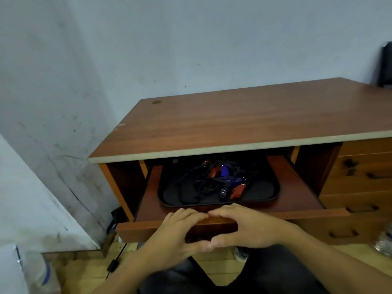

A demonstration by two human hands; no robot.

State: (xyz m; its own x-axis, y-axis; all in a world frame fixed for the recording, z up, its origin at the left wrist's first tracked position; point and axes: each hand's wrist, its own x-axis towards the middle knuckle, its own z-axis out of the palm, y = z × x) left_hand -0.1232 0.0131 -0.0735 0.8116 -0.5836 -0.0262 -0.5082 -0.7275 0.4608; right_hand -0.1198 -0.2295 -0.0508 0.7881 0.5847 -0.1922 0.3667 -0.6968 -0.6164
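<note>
1. Holding the front board of the reddish-brown wooden pull-out shelf (297,187) with the left grip (180,230), fingers curling over the board's top edge and thumb pressing against its face lower down.
2. Clasping the same board with the right grip (244,228) just beside the left, in the same manner, with fingertips almost meeting on top and thumb tips touching below.
3. Wrapping both grips partway round that board and round nothing else.
4. Finding the shelf drawn out from under the brown wood-grain surface (233,119), its front board jutting past the surface's pale edge toward the person.
5. Carrying on the shelf a black plastic tray with rounded corners (265,196), lying flat near the middle, its far part shaded beneath the surface.
6. Holding inside the tray a tangled heap of black cables with red and blue plugs (212,179).
7. Flanking the shelf on the right with a stack of knotty pine drawers (360,177), all pushed in.
8. Showing a dark upright object (386,64) at the far right of the surface, too cut off to identify.
9. Backing onto a scuffed pale blue-grey wall (191,39) and standing on a light wooden floor (84,268), with a thin black lead (118,253) trailing down at the left.
</note>
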